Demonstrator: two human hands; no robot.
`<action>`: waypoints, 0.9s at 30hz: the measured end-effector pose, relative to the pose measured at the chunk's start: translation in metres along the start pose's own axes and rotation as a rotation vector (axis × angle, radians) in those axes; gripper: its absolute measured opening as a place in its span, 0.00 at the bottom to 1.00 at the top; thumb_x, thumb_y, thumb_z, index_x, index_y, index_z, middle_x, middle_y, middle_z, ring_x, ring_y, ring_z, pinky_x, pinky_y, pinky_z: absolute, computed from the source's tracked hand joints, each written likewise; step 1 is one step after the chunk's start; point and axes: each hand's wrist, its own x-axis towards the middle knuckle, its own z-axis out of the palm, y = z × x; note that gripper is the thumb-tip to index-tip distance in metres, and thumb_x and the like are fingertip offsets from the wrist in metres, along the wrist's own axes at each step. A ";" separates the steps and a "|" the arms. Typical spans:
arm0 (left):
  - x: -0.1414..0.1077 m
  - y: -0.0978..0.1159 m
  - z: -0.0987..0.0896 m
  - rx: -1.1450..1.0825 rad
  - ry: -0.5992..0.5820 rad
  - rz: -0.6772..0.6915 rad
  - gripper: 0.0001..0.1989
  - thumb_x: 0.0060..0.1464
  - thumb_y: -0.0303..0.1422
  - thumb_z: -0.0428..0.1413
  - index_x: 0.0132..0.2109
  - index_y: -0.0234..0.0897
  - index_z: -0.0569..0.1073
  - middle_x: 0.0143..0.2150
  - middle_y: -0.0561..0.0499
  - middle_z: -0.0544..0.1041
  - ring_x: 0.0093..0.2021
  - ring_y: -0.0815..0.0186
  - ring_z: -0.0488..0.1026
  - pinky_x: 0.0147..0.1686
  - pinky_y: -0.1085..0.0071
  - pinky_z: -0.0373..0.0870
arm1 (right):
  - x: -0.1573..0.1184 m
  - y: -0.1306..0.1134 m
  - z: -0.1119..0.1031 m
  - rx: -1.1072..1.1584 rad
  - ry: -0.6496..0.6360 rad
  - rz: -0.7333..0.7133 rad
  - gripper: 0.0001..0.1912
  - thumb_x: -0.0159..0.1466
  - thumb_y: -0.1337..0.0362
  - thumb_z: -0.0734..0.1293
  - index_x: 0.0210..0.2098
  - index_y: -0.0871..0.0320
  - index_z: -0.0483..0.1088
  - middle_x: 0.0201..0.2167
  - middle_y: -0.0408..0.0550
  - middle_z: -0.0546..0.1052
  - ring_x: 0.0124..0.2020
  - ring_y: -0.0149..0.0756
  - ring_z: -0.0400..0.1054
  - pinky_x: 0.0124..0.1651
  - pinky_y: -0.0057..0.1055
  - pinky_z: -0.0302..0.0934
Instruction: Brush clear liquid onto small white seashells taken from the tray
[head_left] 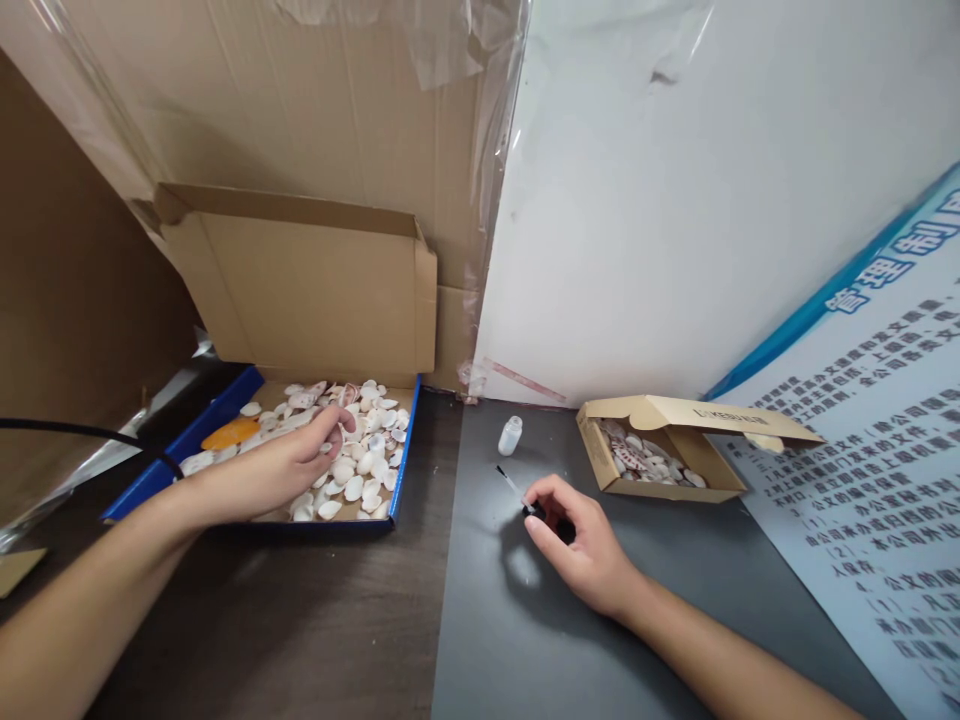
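My left hand (304, 455) reaches over a heap of seashells (367, 460) in an open cardboard box with blue sides (406, 450). Its fingers are loosely bent and look apart; no shell shows clearly between them. An orange shell (229, 434) lies to its left. In my right hand (581, 540) is a black brush cap (535, 510), pinched between thumb and fingers. The cap's pale stem points up and left, ending in a dark brush tip. Just beyond stands a small uncapped glass bottle (510, 436) with whitish contents.
A smaller cardboard box (667, 490), lid raised, holds more shells at right. A printed poster (870, 450) covers the right wall. Cardboard (337, 120) and a white panel (637, 200) stand behind. A black cable (82, 430) enters from the left.
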 end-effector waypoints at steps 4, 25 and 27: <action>0.000 0.003 0.000 -0.140 -0.089 -0.023 0.11 0.60 0.39 0.42 0.45 0.39 0.61 0.37 0.48 0.73 0.32 0.63 0.68 0.35 0.69 0.67 | 0.000 -0.001 0.000 0.001 0.001 0.007 0.03 0.64 0.63 0.63 0.37 0.55 0.65 0.23 0.38 0.64 0.23 0.31 0.60 0.26 0.26 0.56; -0.001 -0.001 -0.003 -0.206 -0.131 -0.057 0.15 0.62 0.43 0.44 0.49 0.41 0.65 0.35 0.50 0.76 0.29 0.65 0.71 0.27 0.72 0.64 | 0.001 -0.002 0.000 -0.008 -0.001 0.009 0.04 0.63 0.63 0.63 0.37 0.55 0.65 0.22 0.38 0.64 0.23 0.31 0.61 0.26 0.26 0.57; -0.001 -0.002 -0.004 -0.154 -0.109 -0.064 0.15 0.61 0.42 0.44 0.49 0.41 0.65 0.33 0.51 0.76 0.28 0.65 0.70 0.28 0.71 0.64 | 0.001 -0.002 0.000 -0.006 -0.004 0.010 0.04 0.63 0.63 0.63 0.37 0.55 0.65 0.22 0.38 0.64 0.23 0.32 0.61 0.26 0.26 0.57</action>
